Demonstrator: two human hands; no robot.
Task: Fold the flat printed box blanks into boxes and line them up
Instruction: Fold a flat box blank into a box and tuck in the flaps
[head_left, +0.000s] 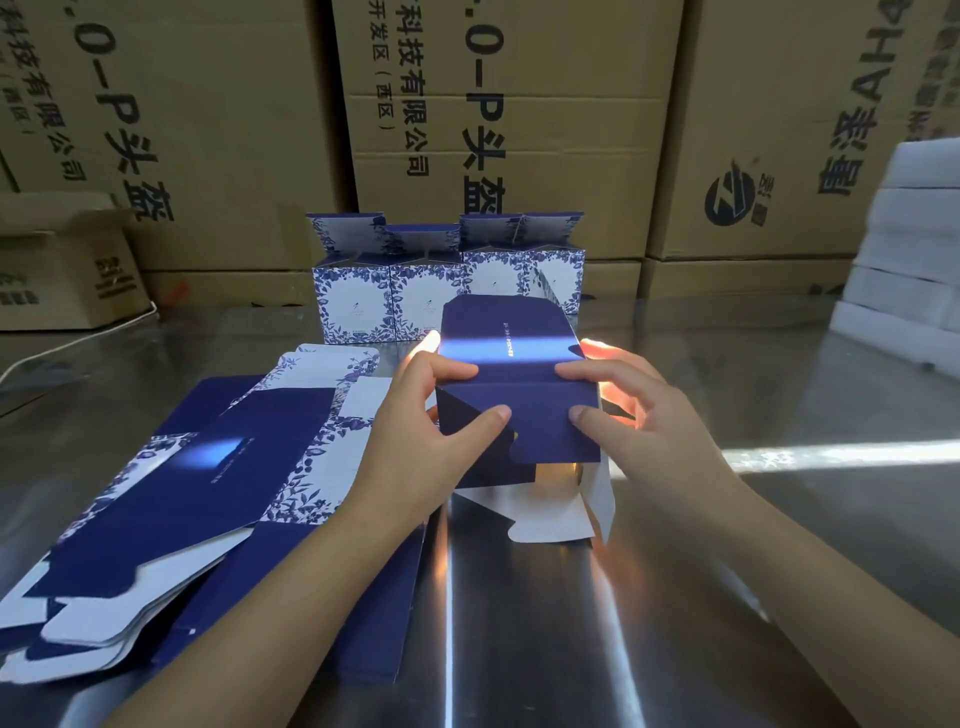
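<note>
At nine o'clock of the work, a loose stack of flat blanks (182, 467) is spread on the worktop (753, 545), not yet folded. The left grip (415, 421) is closed on the half-formed box (519, 364): the thumb is pressed on the near blue flap (540, 431), the forefinger is laid along the crease above it, and the other fingers are hidden behind the box's left side. At twelve o'clock, beyond the box, a row (447, 291) of folded boxes is stood with top flaps up. The box itself is held between both grips at the centre, with its white flaps (550, 514) at six o'clock touching the worktop. The right grip (644, 415) is closed on it in mirror fashion, thumb on the same flap and forefinger on the crease. At three o'clock a white stack (909, 249) is seen near the worktop's edge. The step in hand is judged to be the closing of one end of the box, with several boxes done and many blanks left. The next move is thought to call for the flap to be pushed down and tucked squarely before the box is set at the row's end.
</note>
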